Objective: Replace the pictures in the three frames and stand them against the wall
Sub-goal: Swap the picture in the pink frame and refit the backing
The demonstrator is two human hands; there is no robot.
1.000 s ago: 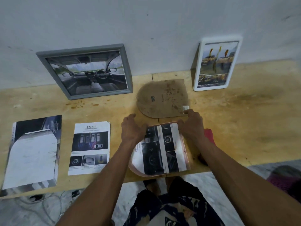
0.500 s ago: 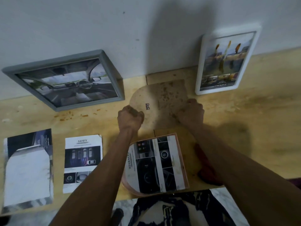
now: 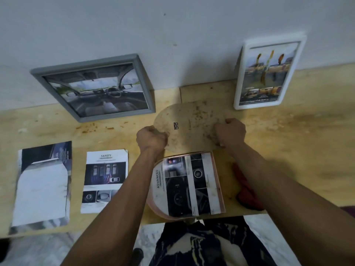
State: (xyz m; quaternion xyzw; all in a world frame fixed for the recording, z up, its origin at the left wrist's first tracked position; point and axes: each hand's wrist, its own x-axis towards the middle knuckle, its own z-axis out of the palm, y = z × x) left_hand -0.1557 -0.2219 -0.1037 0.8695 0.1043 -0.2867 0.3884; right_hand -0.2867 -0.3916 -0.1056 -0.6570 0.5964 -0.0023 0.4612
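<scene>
Head view, looking down on a wooden table (image 3: 288, 150) set against a pale wall (image 3: 172, 35).

Left hand (image 3: 151, 140): fingers curled round the left edge of a brown backing board (image 3: 192, 127), arch-shaped at its left end, stained, with a small dark hanger fitting on its face. Right hand (image 3: 230, 132): fingers curled round the board's right edge. Board gripped on both sides, lying at the table's middle, just beyond the third frame.

Pink arched frame (image 3: 219, 181): flat on the table at the near edge, between the two forearms, with a printed car picture (image 3: 184, 185) laid inside (heading reads "ADVANCED", turned sideways).

Grey frame (image 3: 96, 87): leaning on the wall at the left, holding a picture of a car interior. White frame (image 3: 269, 72): leaning on the wall at the right, upright in portrait, holding a picture with yellowish vehicles.

Loose sheet headed "SAFETY" (image 3: 104, 181): flat on the table left of the left forearm. Further left, a darker sheet (image 3: 43, 181) with a pale arch-shaped patch across it (cut-out or a second paper on top, cannot tell).

Red cloth (image 3: 247, 191): bunched just right of the pink frame, partly under the right forearm.
</scene>
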